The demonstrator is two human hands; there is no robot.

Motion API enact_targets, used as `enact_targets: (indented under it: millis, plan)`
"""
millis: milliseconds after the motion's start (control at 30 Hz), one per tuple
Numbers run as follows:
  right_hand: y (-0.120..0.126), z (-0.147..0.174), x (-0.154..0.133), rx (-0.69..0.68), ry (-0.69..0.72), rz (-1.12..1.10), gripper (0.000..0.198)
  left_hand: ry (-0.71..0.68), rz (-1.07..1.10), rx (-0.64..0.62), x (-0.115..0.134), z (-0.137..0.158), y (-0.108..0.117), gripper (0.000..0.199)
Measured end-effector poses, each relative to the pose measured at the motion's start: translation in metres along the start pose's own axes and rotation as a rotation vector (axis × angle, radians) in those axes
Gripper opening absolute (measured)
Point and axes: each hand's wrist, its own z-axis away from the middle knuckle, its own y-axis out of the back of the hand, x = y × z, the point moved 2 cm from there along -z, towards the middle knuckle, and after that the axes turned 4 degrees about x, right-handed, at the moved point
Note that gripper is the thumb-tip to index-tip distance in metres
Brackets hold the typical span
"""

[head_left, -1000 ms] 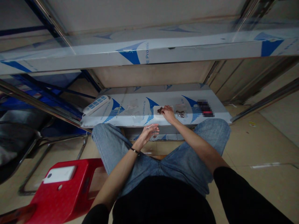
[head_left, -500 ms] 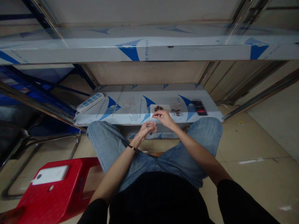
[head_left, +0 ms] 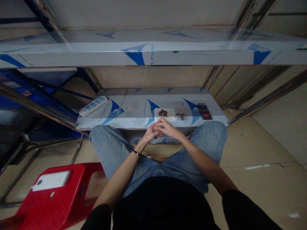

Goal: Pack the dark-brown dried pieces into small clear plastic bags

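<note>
My left hand point(head_left: 151, 133) and my right hand point(head_left: 167, 127) meet in front of the shelf's near edge, above my lap. The fingers of both are curled and pressed together at the tips. Whatever they pinch is too small or too hidden to name. Just beyond them, a heap of small dark brown pieces point(head_left: 163, 112) lies on a white sheet point(head_left: 171, 112). To its right is a clear plastic bag point(head_left: 181, 116) with similar small dark pieces. Another clear bag point(head_left: 131, 110) lies flat to the left.
A white power strip point(head_left: 93, 106) rests at the shelf's left end. A blurred dark and red item point(head_left: 204, 111) lies at the right. An upper shelf point(head_left: 100, 57) crosses in front of me. A red stool point(head_left: 59, 195) bearing a white device point(head_left: 51, 180) stands at my left.
My right hand has moved down and left from near the brown heap to my left hand. The hands were apart and now touch. The view has tilted slightly.
</note>
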Motion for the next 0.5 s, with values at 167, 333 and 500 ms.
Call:
enact_targets:
  millis: [167,333,500]
  plan:
    - [0.006,0.003,0.004,-0.023,-0.034,-0.073,0.012,0.039,0.061,-0.063,0.0,0.0,0.002,0.08]
    - [0.013,0.003,0.004,0.059,-0.195,-0.192,0.021,0.097,0.045,-0.189,-0.009,0.017,0.008,0.076]
    - [0.023,0.0,-0.005,0.141,-0.233,-0.371,0.029,0.14,-0.193,-0.199,-0.009,0.067,0.02,0.075]
